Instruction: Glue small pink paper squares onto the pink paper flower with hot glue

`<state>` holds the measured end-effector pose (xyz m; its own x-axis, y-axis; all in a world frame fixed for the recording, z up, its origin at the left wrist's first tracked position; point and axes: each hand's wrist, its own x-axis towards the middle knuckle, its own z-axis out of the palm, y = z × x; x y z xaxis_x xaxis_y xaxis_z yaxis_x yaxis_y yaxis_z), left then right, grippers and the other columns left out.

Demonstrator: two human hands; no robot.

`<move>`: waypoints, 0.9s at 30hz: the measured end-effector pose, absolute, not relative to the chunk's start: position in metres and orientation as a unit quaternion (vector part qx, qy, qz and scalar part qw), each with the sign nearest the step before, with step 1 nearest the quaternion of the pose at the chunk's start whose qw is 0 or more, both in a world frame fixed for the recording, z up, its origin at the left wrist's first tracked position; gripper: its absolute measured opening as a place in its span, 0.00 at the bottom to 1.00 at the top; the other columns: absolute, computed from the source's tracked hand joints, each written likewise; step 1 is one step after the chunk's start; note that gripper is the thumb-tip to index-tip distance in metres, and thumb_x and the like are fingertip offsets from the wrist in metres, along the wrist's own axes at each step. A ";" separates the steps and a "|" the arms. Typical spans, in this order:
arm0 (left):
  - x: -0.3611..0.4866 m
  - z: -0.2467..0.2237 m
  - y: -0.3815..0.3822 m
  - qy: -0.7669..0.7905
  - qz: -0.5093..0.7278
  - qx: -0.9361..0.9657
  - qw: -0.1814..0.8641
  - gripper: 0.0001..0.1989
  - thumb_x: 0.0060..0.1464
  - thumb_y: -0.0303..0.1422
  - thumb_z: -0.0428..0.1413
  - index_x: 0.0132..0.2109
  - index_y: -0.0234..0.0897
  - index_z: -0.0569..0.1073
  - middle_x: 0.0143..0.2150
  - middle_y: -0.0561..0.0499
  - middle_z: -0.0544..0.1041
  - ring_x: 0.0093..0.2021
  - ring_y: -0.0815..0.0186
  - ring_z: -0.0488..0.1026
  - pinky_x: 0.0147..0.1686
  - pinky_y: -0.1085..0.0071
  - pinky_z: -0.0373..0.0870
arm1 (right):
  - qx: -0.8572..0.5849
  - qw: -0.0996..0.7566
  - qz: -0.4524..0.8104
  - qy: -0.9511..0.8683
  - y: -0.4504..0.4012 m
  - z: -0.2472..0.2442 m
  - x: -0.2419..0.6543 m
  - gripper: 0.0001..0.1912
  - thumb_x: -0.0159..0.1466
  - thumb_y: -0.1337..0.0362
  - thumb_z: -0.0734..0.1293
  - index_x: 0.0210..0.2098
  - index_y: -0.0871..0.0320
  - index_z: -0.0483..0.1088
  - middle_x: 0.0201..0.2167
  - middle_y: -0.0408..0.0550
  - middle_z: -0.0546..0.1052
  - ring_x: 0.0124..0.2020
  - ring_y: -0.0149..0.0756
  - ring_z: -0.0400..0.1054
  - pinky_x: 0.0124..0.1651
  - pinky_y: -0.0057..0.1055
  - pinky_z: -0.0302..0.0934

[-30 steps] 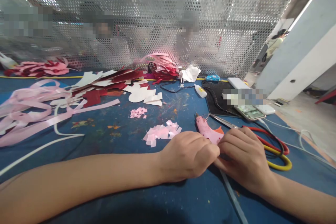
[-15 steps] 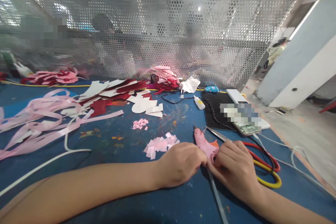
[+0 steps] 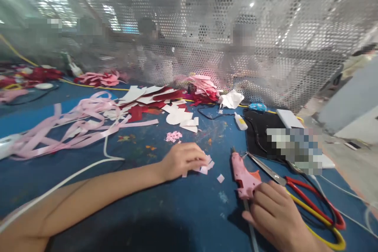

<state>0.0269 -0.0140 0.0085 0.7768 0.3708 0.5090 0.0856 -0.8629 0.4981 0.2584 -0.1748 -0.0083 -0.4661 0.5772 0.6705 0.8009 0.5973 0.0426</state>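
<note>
My left hand rests over a small pile of pale pink ribbon squares; its fingers are loosely bent and apart, with the thumb hidden. One loose square lies to the right of the pile. My right hand is closed around the handle of a pink hot glue gun, whose nozzle points away from me. A long, greyish glue stick runs out of the gun's rear end. Beside the gun lie large scissors with one red and one yellow handle.
Pink ribbon lies tangled at the left, beside a white cable. Red and white cut pieces, tiny pink bits and a small white bottle lie farther back. A perforated metal screen stands behind the blue table.
My left hand has left the glue gun and moved left onto the ribbon squares. One square now lies apart from the pile. The view has turned left; my right hand stays at the gun.
</note>
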 end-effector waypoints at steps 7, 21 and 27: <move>-0.021 0.006 0.045 0.338 0.334 0.866 0.157 0.14 0.60 0.40 0.51 0.33 0.37 0.76 0.34 0.47 0.77 0.38 0.63 0.73 0.42 0.67 0.68 | -0.402 0.313 -0.085 -0.856 -0.175 -0.016 0.262 0.14 0.63 0.71 0.64 0.22 0.57 0.60 0.19 0.41 0.65 0.25 0.32 0.58 0.31 0.31 0.50; -0.016 0.002 0.056 0.364 0.228 0.871 0.237 0.17 0.63 0.38 0.45 0.46 0.37 0.76 0.46 0.47 0.79 0.42 0.64 0.76 0.43 0.68 0.70 | -0.423 0.367 -0.062 -0.826 -0.179 -0.033 0.269 0.04 0.61 0.72 0.67 0.32 0.59 0.67 0.28 0.45 0.74 0.30 0.31 0.68 0.37 0.30 0.61; -0.013 0.001 0.054 0.298 0.155 0.912 0.237 0.16 0.55 0.39 0.57 0.49 0.42 0.76 0.58 0.47 0.72 0.56 0.59 0.69 0.51 0.66 0.68 | -0.411 0.343 -0.055 -0.843 -0.176 -0.022 0.267 0.06 0.64 0.73 0.62 0.41 0.61 0.68 0.32 0.47 0.75 0.34 0.30 0.69 0.39 0.28 0.63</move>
